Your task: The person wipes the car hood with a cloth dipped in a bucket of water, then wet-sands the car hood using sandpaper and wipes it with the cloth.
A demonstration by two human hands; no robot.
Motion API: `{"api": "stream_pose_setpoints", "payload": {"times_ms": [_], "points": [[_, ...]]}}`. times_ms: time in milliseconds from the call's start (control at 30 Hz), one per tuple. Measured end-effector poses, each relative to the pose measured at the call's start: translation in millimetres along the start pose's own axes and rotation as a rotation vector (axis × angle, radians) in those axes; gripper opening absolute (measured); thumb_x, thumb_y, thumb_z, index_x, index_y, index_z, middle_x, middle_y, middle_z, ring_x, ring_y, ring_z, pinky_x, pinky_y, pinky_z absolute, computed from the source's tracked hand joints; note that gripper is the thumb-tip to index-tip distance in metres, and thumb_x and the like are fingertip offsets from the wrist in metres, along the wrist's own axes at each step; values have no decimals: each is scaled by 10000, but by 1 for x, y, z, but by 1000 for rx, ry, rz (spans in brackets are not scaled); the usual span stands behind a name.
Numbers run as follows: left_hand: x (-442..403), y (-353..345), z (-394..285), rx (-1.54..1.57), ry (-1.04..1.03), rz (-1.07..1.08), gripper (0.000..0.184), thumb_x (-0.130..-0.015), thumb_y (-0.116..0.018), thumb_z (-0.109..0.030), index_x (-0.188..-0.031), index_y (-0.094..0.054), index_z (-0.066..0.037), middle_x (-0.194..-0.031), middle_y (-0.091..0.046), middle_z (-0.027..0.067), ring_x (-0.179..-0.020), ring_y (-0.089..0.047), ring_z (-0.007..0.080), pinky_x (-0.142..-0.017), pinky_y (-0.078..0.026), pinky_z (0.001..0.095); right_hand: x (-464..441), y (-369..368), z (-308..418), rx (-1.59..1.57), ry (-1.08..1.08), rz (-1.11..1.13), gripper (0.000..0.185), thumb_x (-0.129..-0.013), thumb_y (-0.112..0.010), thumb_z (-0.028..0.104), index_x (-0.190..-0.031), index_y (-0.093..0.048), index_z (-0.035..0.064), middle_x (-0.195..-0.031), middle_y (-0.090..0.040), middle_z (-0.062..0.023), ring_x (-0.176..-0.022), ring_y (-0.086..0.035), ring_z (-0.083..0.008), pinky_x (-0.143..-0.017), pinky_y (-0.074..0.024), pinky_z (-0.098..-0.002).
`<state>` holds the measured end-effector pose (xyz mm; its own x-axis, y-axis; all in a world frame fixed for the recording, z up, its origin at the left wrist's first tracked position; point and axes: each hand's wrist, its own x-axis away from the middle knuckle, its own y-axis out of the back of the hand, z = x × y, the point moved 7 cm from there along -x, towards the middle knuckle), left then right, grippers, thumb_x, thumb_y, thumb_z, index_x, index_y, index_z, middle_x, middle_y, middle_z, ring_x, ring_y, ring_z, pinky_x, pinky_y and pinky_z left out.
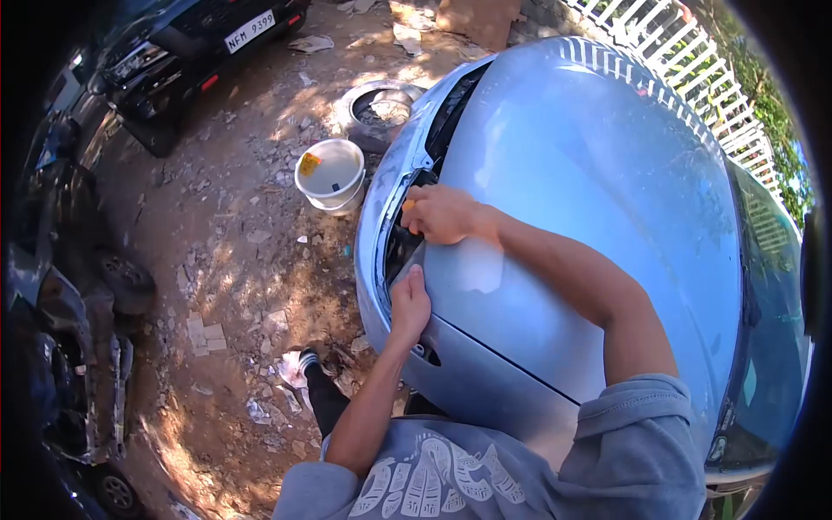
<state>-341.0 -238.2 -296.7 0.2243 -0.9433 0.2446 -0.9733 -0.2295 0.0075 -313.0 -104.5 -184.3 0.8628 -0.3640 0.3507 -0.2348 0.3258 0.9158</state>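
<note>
A light blue-grey car hood (589,173) fills the right half of the view. My right hand (440,214) is at its front edge, fingers curled round a small orange thing (408,205), perhaps a tool handle, over the dark gap (400,247) between hood and front bumper (367,260). Lower down, my left hand (411,303) lies near the front corner of the hood, thumb up along the edge of the gap. Its other fingers are mostly hidden, so what it holds, if anything, cannot be seen.
A white bucket (331,204) with a yellow label stands on littered dirt ground beside the bumper, a tire (381,106) just behind it. A black vehicle (186,52) is at the upper left, a stripped car body (82,347) at the left, a white fence (685,61) at the upper right.
</note>
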Motion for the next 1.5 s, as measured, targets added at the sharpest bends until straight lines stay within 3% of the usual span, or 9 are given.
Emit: {"api": "stream_pose_setpoints", "payload": {"times_ms": [133, 333, 533, 600, 800, 967, 1133, 1300, 1500], "points": [[-26, 112, 22, 298, 243, 267, 416, -1057, -335, -390, -851, -512, -75, -849, -687, 143, -712, -679, 190, -660, -563, 312, 58, 5, 61, -143, -85, -322, 377, -719, -594, -26, -1049, -694, 126, -1287, -523, -171, -1145, -541, -358, -978, -439, -415], [-66, 524, 137, -37, 250, -194, 310, -1027, -441, -300, -856, -573, -79, -716, -619, 51, -576, -562, 108, -464, -390, 227, 316, 48, 91, 211, -1391, -1393, 276, -963, -520, 12, -1220, -620, 29, -1225, -569, -145, -1088, -608, -240, -893, -506, -325], [-104, 806, 145, -140, 369, -519, 285, -959, -494, -332, -783, -540, -113, -703, -595, 60, -561, -567, 151, -394, -378, 246, 436, -20, 61, 455, -1884, -1150, 320, -975, -479, 168, -1258, -577, 53, -1203, -569, -225, -1163, -506, -368, -1006, -406, -425], [-172, 755, 91, -54, 277, -650, 193, -931, -551, -238, -797, -538, -99, -639, -548, 31, -506, -512, 122, -368, -342, 240, 395, 1, 18, 527, -1782, -1090, 253, -985, -470, 146, -1189, -588, 55, -1130, -611, -174, -1114, -522, -361, -959, -431, -419], [-426, 444, -58, -235, -57, 189, 277, -1026, -479, -298, -961, -598, -57, -886, -658, 47, -779, -642, 132, -698, -499, 257, 188, 66, -91, 319, -1624, -1041, 221, -944, -479, 168, -1143, -570, 136, -1159, -549, -168, -1087, -544, -378, -910, -462, -470], [-500, 293, -97, -482, -317, 745, 310, -1023, -486, -322, -943, -611, -51, -898, -678, 50, -783, -646, 127, -684, -483, 262, -1, 61, -101, 457, -1343, -895, 324, -751, -607, 39, -1060, -598, 134, -1245, -491, -146, -1186, -507, -342, -954, -471, -422], [-598, 491, -1, -652, 33, 449, 299, -1000, -490, -317, -946, -599, -44, -733, -615, 56, -648, -607, 137, -555, -482, 255, -36, 33, -10, 326, -1335, -1059, 286, -743, -629, 5, -1008, -666, 107, -1292, -489, -142, -1241, -493, -339, -1046, -416, -431], [-565, 741, 89, -723, 773, 167, 226, -982, -483, -294, -930, -578, -95, -736, -581, 45, -622, -567, 155, -515, -419, 263, 103, -26, 177, 727, -2188, -1456, 279, -985, -516, 105, -1248, -604, 79, -1277, -499, -190, -1116, -552, -340, -934, -475, -379], [-589, 780, 104, -751, 1044, 234, 165, -967, -467, -269, -911, -562, -147, -699, -522, 24, -594, -524, 171, -487, -357, 296, 13, -3, 46, 1017, -2194, -1351, 310, -921, -528, 36, -1224, -579, 74, -1283, -443, -256, -1163, -481, -426, -986, -405, -448]]}}
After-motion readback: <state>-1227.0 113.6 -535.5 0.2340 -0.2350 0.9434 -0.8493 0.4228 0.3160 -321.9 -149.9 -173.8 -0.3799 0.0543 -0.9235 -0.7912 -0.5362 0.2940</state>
